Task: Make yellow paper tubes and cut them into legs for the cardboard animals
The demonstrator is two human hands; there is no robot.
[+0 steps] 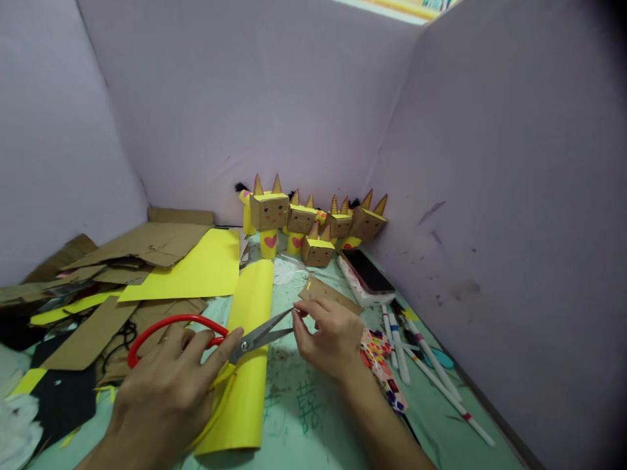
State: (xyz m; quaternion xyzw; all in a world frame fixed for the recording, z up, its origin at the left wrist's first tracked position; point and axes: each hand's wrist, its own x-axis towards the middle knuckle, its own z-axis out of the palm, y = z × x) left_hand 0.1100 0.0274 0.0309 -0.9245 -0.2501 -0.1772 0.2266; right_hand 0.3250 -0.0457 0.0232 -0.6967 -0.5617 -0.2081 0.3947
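My left hand (169, 385) is wrapped round the red handles of a pair of scissors (255, 336). Their blades stand slightly apart and point to the right. A thin curled yellow paper strip (223, 405) hangs by the left hand; whether the hand grips it I cannot tell. My right hand (330, 333) pinches its thumb and fingers together at the tip of the upper blade. Anything between those fingertips is too small to make out. Beneath the scissors lies a long yellow paper sheet (245, 391), curved along its length. A small cardboard piece (333, 294) lies just behind the right hand.
Several cardboard-headed figures (269, 212) with yellow horns stand at the back. Cardboard scraps (142, 245) and a yellow sheet (200, 271) pile up on the left. To the right are a phone (367, 271) on a white pack, several markers (399, 346) and a glue gun (382, 359).
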